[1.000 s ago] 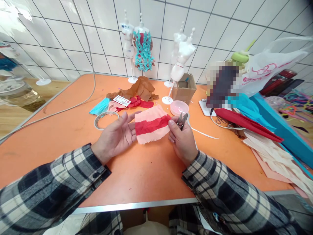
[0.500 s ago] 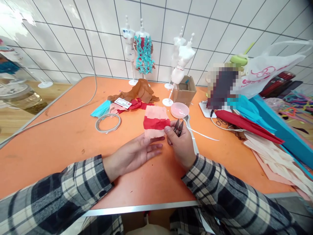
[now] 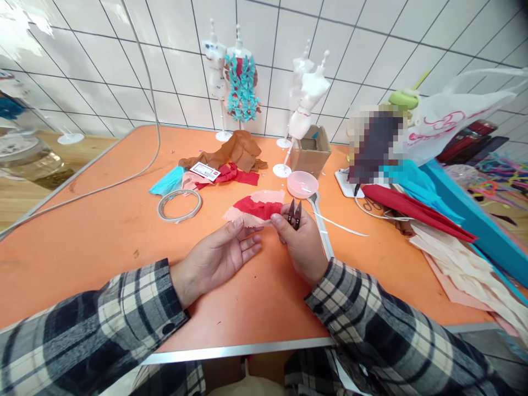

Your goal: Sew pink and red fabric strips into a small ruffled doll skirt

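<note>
Between my hands is a pale pink crepe-like piece with a red band (image 3: 259, 208), tilted and folded toward the left. My right hand (image 3: 303, 236) pinches its right edge between thumb and finger. That same hand keeps small dark thread snips (image 3: 296, 214) in its grip, blades pointing up. My left hand (image 3: 223, 256) is palm up with fingers stretched out, its thumb tip at the piece's lower left edge; whether it presses on it I cannot tell. Just beyond lies a pink bowl (image 3: 302, 185), with a grey-white spoon-like tool (image 3: 324, 234) partly behind my right wrist.
A tape roll (image 3: 180, 207) lies left, near brown, red and blue scraps (image 3: 239, 151). Small white dress forms (image 3: 311, 91) and a cardboard box (image 3: 311, 151) stand along the tiled wall. Coloured sheets (image 3: 421, 212) and a plastic bag (image 3: 454, 121) crowd the right; a cable (image 3: 154, 110) crosses the left.
The banded piece has gone from upright to tilted and folded over leftward. My left hand has shifted slightly left; my right hand still grips the piece and the snips.
</note>
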Action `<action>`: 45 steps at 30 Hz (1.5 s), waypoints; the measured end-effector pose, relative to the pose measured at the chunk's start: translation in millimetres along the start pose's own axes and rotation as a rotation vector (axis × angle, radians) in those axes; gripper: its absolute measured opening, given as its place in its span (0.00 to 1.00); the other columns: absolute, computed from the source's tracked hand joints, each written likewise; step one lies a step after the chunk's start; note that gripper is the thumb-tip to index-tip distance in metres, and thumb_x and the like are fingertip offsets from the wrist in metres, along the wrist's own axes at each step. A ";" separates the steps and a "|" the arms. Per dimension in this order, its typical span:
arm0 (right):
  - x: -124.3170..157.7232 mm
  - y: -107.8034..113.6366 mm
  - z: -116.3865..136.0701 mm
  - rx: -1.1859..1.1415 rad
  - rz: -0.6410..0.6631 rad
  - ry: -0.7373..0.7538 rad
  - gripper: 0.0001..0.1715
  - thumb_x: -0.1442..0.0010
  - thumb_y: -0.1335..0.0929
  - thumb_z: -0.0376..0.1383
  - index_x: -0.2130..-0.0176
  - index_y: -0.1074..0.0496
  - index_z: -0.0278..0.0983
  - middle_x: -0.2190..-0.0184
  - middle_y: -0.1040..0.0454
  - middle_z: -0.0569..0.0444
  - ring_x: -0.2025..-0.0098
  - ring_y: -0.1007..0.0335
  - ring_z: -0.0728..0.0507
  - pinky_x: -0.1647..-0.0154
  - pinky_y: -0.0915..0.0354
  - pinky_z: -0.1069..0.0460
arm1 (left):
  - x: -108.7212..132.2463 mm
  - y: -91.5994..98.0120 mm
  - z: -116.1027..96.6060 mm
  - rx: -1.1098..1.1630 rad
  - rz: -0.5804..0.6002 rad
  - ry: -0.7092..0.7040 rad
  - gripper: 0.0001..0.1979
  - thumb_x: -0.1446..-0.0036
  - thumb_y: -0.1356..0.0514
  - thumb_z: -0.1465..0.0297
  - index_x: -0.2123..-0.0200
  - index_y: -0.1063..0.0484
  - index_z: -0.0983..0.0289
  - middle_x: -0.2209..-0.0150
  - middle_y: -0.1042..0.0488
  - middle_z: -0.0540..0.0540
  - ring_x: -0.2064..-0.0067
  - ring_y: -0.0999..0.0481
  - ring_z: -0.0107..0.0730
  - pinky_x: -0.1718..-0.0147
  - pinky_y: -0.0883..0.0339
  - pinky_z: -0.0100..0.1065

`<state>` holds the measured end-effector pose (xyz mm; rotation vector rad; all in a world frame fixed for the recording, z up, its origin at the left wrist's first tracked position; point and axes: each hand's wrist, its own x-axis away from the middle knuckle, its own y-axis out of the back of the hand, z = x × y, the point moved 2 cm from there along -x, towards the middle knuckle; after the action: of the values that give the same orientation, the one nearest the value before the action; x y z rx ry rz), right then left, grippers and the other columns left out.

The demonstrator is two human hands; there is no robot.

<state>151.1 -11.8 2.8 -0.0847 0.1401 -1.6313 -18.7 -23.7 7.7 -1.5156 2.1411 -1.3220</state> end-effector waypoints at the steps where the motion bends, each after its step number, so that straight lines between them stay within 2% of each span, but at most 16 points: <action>1: 0.1 -0.2 -1.1 -0.004 0.012 -0.010 0.22 0.46 0.24 0.47 0.63 0.35 0.40 0.76 0.39 0.62 0.76 0.45 0.51 0.78 0.48 0.55 | -0.8 -1.4 -0.6 0.022 -0.027 0.002 0.06 0.40 0.30 0.69 0.61 0.18 0.64 0.59 0.16 0.55 0.59 0.18 0.32 0.54 0.23 0.32; 3: 0.4 -0.7 -3.0 -0.017 0.035 -0.030 0.22 0.46 0.24 0.48 0.63 0.35 0.40 0.76 0.41 0.63 0.77 0.47 0.51 0.78 0.49 0.55 | -2.1 -2.5 -1.1 0.053 -0.083 0.008 0.01 0.39 0.32 0.73 0.64 0.20 0.64 0.63 0.16 0.54 0.62 0.18 0.31 0.57 0.22 0.32; 7: 0.3 -1.0 -3.9 -0.035 0.059 -0.047 0.24 0.47 0.23 0.49 0.65 0.37 0.41 0.76 0.42 0.63 0.77 0.49 0.52 0.79 0.50 0.55 | -2.6 -0.7 -1.1 0.065 -0.160 0.019 0.05 0.39 0.33 0.78 0.68 0.21 0.64 0.70 0.18 0.52 0.67 0.19 0.28 0.59 0.22 0.31; 12: 0.1 -0.5 -0.7 -0.017 0.090 -0.060 0.23 0.47 0.24 0.50 0.64 0.35 0.40 0.74 0.37 0.60 0.77 0.48 0.51 0.80 0.51 0.55 | -0.9 -2.5 -2.5 0.064 -0.181 0.050 0.04 0.37 0.36 0.75 0.65 0.21 0.65 0.65 0.16 0.55 0.64 0.17 0.33 0.59 0.21 0.36; 17: 1.0 -1.9 -1.1 -0.050 0.114 -0.120 0.25 0.47 0.24 0.51 0.62 0.35 0.40 0.76 0.33 0.61 0.80 0.49 0.53 0.80 0.52 0.55 | -0.8 -4.4 -4.5 0.103 -0.199 0.023 0.10 0.35 0.38 0.76 0.71 0.23 0.64 0.73 0.19 0.52 0.72 0.21 0.29 0.64 0.21 0.34; 21: 1.0 -2.5 -1.4 -0.045 0.117 -0.119 0.26 0.48 0.23 0.51 0.62 0.34 0.39 0.76 0.33 0.62 0.80 0.48 0.53 0.81 0.51 0.55 | -1.0 -3.7 -3.9 0.066 -0.188 0.036 0.10 0.36 0.38 0.79 0.70 0.21 0.67 0.70 0.17 0.55 0.68 0.18 0.30 0.62 0.21 0.32; 24: 0.3 -2.0 -1.0 -0.043 0.130 -0.140 0.27 0.49 0.22 0.51 0.63 0.34 0.39 0.76 0.32 0.62 0.80 0.48 0.53 0.81 0.51 0.55 | -1.1 -3.0 -4.4 0.029 -0.220 0.050 0.13 0.36 0.41 0.83 0.70 0.20 0.68 0.70 0.16 0.55 0.70 0.18 0.28 0.62 0.21 0.29; 28: -1.6 -0.5 -1.6 -0.036 0.162 -0.162 0.27 0.50 0.21 0.50 0.63 0.34 0.38 0.77 0.30 0.61 0.81 0.48 0.54 0.82 0.52 0.56 | -2.4 -0.1 -7.4 0.017 -0.233 0.060 0.16 0.34 0.42 0.81 0.72 0.19 0.68 0.70 0.16 0.57 0.70 0.18 0.29 0.62 0.21 0.29; 34: -2.7 0.4 -2.8 -0.042 0.160 -0.161 0.26 0.49 0.21 0.48 0.62 0.33 0.38 0.76 0.29 0.61 0.82 0.50 0.55 0.84 0.52 0.58 | -3.3 7.6 -7.4 -0.084 -0.183 0.063 0.10 0.37 0.39 0.82 0.66 0.17 0.68 0.63 0.14 0.59 0.66 0.16 0.30 0.60 0.21 0.29; 38: -2.6 0.8 -0.8 -0.084 0.148 -0.174 0.28 0.49 0.22 0.50 0.60 0.33 0.38 0.76 0.33 0.63 0.82 0.51 0.56 0.84 0.51 0.58 | -3.1 7.8 -7.8 -0.067 -0.237 0.051 0.10 0.38 0.38 0.83 0.68 0.18 0.68 0.67 0.15 0.56 0.68 0.16 0.30 0.61 0.20 0.31; 41: -1.9 2.1 0.0 -0.211 0.129 -0.233 0.26 0.41 0.29 0.57 0.60 0.33 0.39 0.76 0.39 0.65 0.82 0.53 0.55 0.85 0.50 0.59 | -4.2 6.9 -11.3 0.000 -0.318 0.007 0.12 0.36 0.39 0.82 0.71 0.20 0.68 0.71 0.16 0.55 0.69 0.16 0.31 0.62 0.19 0.31; 43: -0.2 1.9 0.5 -0.265 0.162 -0.283 0.27 0.37 0.34 0.60 0.61 0.34 0.39 0.77 0.41 0.64 0.82 0.53 0.54 0.86 0.47 0.59 | -5.5 7.0 -15.0 0.038 -0.361 -0.055 0.13 0.35 0.39 0.81 0.71 0.20 0.67 0.71 0.16 0.55 0.68 0.16 0.31 0.62 0.19 0.31; 45: 3.2 -0.3 2.5 -0.242 0.272 -0.289 0.27 0.37 0.34 0.60 0.62 0.35 0.39 0.76 0.38 0.63 0.81 0.47 0.53 0.83 0.37 0.57 | -6.4 7.4 -18.7 0.058 -0.378 -0.127 0.13 0.34 0.40 0.80 0.71 0.20 0.67 0.70 0.16 0.55 0.67 0.15 0.30 0.62 0.19 0.30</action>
<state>151.0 -15.1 5.3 -0.4656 0.1205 -1.3092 -32.0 -7.6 11.0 -1.9908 1.7830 -1.3374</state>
